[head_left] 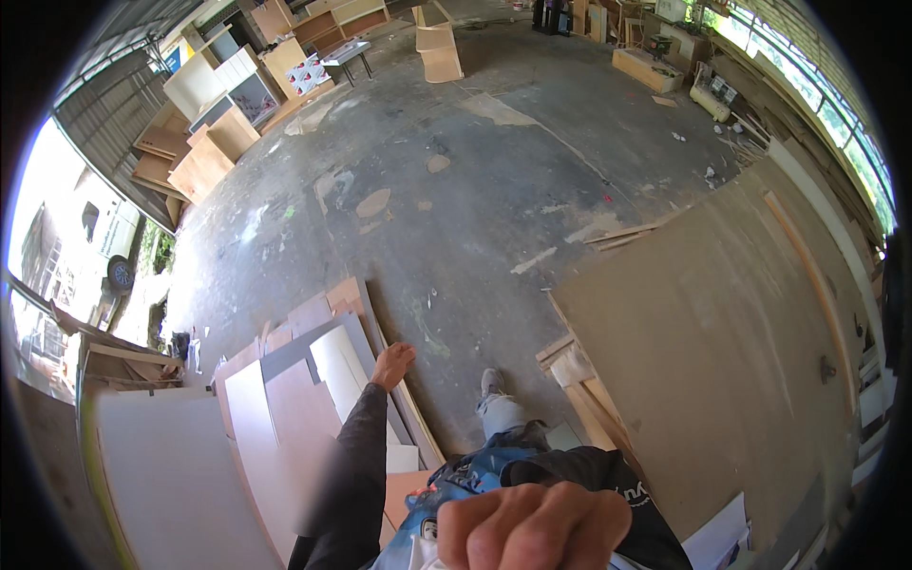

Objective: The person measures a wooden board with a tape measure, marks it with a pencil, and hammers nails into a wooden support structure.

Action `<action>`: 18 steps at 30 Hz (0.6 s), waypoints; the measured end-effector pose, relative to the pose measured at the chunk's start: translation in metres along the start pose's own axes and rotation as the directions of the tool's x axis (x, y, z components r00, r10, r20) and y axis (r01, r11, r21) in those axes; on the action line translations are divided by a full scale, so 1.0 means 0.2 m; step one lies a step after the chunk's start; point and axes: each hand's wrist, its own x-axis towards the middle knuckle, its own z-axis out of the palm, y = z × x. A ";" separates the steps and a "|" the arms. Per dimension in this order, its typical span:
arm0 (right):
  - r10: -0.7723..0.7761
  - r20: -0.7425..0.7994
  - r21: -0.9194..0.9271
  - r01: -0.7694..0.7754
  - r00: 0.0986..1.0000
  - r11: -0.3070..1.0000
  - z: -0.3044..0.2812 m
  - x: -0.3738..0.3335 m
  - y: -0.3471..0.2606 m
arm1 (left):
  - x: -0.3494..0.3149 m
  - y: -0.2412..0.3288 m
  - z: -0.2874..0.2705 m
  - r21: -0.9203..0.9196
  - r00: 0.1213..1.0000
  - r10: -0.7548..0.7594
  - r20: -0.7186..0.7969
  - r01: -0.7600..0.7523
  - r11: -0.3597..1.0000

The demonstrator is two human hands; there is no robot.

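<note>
My left hand is stretched out at the end of a dark sleeve, over the right edge of a stack of boards. Its fingers are loosely bent and nothing shows in them. Whether it touches the edge I cannot tell. The stack holds white, grey and pale brown sheets of several sizes, overlapping. Close to the camera, at the bottom, my right hand is closed with its knuckles up. Whatever it may hold is hidden.
A large brown panel lies at the right, with wood strips under its near-left edge. A pale panel stands at the lower left. Cabinets and a small table are far off across the stained concrete floor.
</note>
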 end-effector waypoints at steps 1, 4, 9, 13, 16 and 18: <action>-0.080 -0.006 0.013 0.080 0.997 0.997 -0.05 0.09 0.07 | 0.11 -0.07 -0.14 0.209 1.000 -0.017 -0.025 0.022 0.978; -0.211 0.120 -0.085 0.222 0.970 0.971 -0.32 0.43 0.21 | 0.32 -0.17 -0.33 0.111 0.990 -0.084 -0.114 0.096 0.989; -0.233 0.077 -0.172 0.243 0.969 0.955 -0.76 0.79 0.40 | 0.45 -0.81 -0.66 -0.063 0.894 -0.446 -0.039 0.443 0.894; -0.308 0.061 -0.305 0.311 0.950 0.900 -1.07 1.06 0.47 | 0.62 -1.16 -0.70 0.047 0.623 -0.781 -0.044 0.782 0.621; -0.361 0.177 -0.407 0.402 0.916 0.820 -1.46 1.24 0.61 | 0.87 -1.10 -0.61 0.211 0.568 -0.818 0.090 0.792 0.573; -0.387 0.220 -0.429 0.445 0.895 0.786 -1.65 1.42 0.68 | 1.20 -1.01 -0.74 0.064 0.488 -0.842 0.232 0.856 0.513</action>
